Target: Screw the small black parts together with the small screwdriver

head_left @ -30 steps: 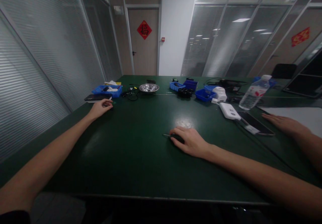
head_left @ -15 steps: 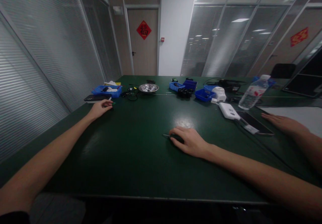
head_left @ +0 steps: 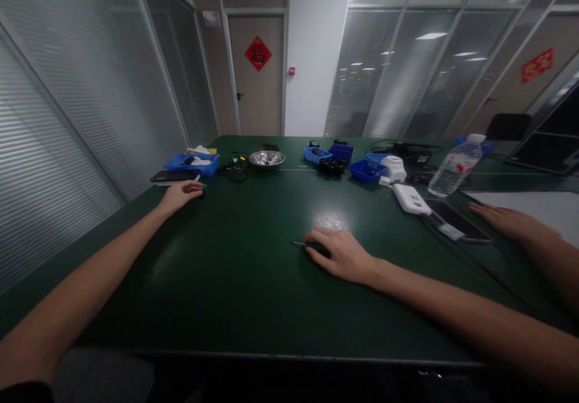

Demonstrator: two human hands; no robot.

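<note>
On the left of the dark green table [head_left: 244, 306], my left hand [head_left: 181, 195] pinches a small green and dark piece [head_left: 205, 186], too small to name. Its wrist lies close to a black flat case [head_left: 174, 176]. Near the table's middle, my right hand [head_left: 339, 253] rests with fingers curled round a thin metal-shafted tool [head_left: 298, 244]. The tool's tip points left, and its dark handle is partly hidden under my fingers; I cannot tell its exact kind.
Another person's hand [head_left: 506, 219] lies flat at the right, beside a phone [head_left: 461, 221] and a white power bank [head_left: 411, 199]. A water bottle [head_left: 456, 165] stands behind. Farther back are a metal bowl [head_left: 267, 160], blue trays [head_left: 367, 171], a blue basket [head_left: 192, 163] and black cables [head_left: 236, 169].
My left hand has barely shifted, and the small piece at its fingertips shows at a slightly different angle. My right hand and its tool look the same.
</note>
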